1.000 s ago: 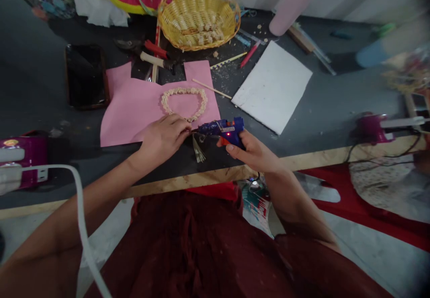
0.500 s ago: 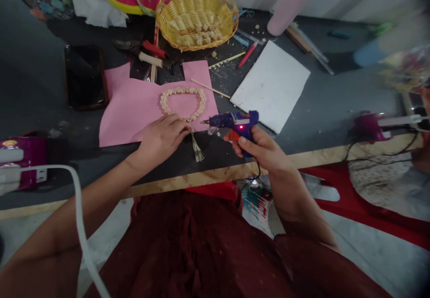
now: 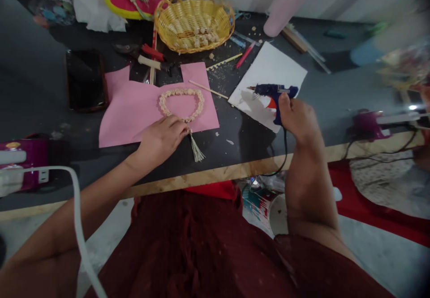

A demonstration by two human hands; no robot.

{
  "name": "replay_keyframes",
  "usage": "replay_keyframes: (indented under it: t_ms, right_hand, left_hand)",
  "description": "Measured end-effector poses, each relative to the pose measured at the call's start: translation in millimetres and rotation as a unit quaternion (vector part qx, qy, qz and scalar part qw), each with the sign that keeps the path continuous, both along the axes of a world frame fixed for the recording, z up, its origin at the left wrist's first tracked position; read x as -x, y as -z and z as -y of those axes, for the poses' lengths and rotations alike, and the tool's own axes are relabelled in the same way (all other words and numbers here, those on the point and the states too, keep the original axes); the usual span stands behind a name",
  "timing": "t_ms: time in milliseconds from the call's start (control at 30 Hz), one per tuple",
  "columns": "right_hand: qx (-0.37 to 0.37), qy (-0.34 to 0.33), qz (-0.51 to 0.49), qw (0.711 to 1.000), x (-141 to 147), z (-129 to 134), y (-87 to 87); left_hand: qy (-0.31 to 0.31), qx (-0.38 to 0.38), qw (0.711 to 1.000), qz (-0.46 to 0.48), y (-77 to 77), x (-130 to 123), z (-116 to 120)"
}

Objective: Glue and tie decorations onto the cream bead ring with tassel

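Observation:
A beaded loop (image 3: 181, 92) of pale pieces lies on the pink sheet (image 3: 131, 105). My left hand (image 3: 163, 139) is pinched on the loop's lower end, where a pale tassel (image 3: 196, 149) hangs down over the dark tabletop. My right hand (image 3: 298, 114) is wrapped round the handle of a blue glue gun (image 3: 273, 91) with an orange trigger. The gun is above the white board (image 3: 258, 76), its nozzle pointing left, apart from the loop. A thin stick (image 3: 208, 89) rests across the pink sheet and reaches the board's edge.
A yellow basket (image 3: 195, 23) with small pale pieces stands at the back. Pliers (image 3: 149, 61) and a phone (image 3: 85, 81) lie at left, a pink bottle (image 3: 287, 7) behind. The gun's cord hangs over the table's front edge (image 3: 201, 178). A white cable (image 3: 79, 213) crosses my left arm.
My right hand has moved the glue gun right and away from me, from beside the tassel to above the white board. My left hand has stayed at the loop's lower end.

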State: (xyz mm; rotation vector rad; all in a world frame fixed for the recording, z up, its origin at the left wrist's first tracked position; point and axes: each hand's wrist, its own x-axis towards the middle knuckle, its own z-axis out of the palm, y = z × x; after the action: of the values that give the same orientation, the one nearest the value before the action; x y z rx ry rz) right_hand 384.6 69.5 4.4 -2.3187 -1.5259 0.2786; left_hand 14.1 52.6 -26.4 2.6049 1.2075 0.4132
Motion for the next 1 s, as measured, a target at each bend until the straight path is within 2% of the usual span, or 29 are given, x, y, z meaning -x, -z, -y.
replay_keyframes:
  t_ms: [67, 100, 133, 167, 267, 333, 400, 500, 700, 1000]
  right_hand:
    - [-0.050, 0.003, 0.076, 0.996, 11.0, 10.4, -10.0]
    - [-0.088, -0.020, 0.121, 0.989, 21.8, 18.2, -13.6]
    - [-0.113, -0.073, 0.145, 0.980, 36.0, 27.2, -15.5]
    - [-0.131, -0.130, 0.127, 0.975, 53.0, 36.8, -15.8]
    - [-0.076, -0.323, 0.013, 0.943, 110.4, 63.2, -7.5]
    - [-0.041, -0.370, 0.004, 0.928, 142.5, 73.9, 1.0]
    - [-0.016, -0.389, 0.028, 0.921, 163.3, 78.2, 8.2]
    - [0.006, -0.391, 0.065, 0.918, 175.9, 77.6, 13.6]
    - [0.021, -0.389, 0.097, 0.916, 180.2, 76.2, 15.5]
    - [0.001, -0.380, 0.098, 0.920, 183.0, 78.8, 24.5]
  left_hand:
    - [0.007, -0.012, 1.000, -0.010, -3.6, -1.2, 0.5]
    - [0.010, -0.017, 1.000, -0.016, -5.7, -2.0, 0.8]
    - [0.014, -0.021, 0.999, -0.023, -7.7, -2.7, 1.2]
    - [0.018, -0.025, 0.999, -0.030, -9.5, -3.4, 1.5]
    - [0.029, -0.041, 0.998, -0.046, -11.9, -4.3, 2.3]
    - [0.036, -0.050, 0.996, -0.058, -11.8, -3.8, 2.6]
    - [0.039, -0.055, 0.995, -0.069, -12.2, -2.8, 2.8]
    - [0.038, -0.048, 0.994, -0.091, -15.5, -2.1, 2.9]
    - [0.041, -0.012, 0.992, -0.122, -23.6, -6.0, 3.6]
    - [0.049, -0.021, 0.982, -0.180, -29.1, -13.3, 0.9]
